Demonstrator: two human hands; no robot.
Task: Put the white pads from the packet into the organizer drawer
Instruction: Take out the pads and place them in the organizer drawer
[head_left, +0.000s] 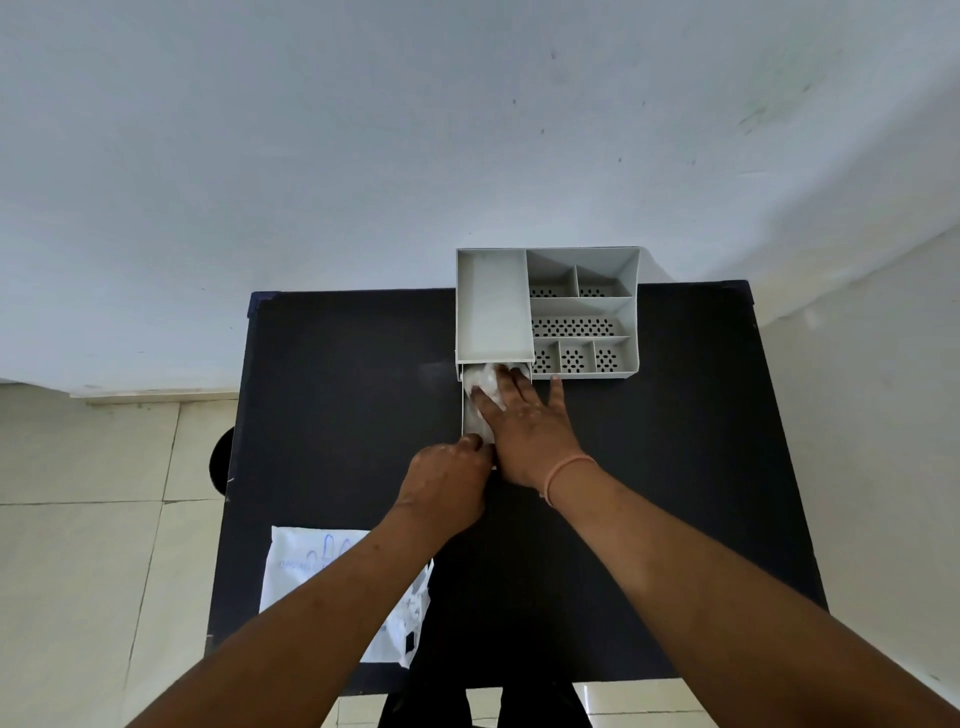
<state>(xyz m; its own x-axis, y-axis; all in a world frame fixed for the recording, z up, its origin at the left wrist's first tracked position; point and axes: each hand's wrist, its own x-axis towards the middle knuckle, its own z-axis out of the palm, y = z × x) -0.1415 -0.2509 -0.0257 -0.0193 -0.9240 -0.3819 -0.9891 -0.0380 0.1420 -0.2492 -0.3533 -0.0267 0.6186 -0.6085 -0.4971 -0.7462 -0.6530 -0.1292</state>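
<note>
A flat white plastic packet (332, 571) with blue print lies on the black desk (337, 389), partly under the left forearm. The left hand (447, 478), fingers curled, grips the pulled-out grey organizer drawer (470, 415). The right hand (530, 431), fingers spread, presses the white pads (483, 382) into it.
</note>
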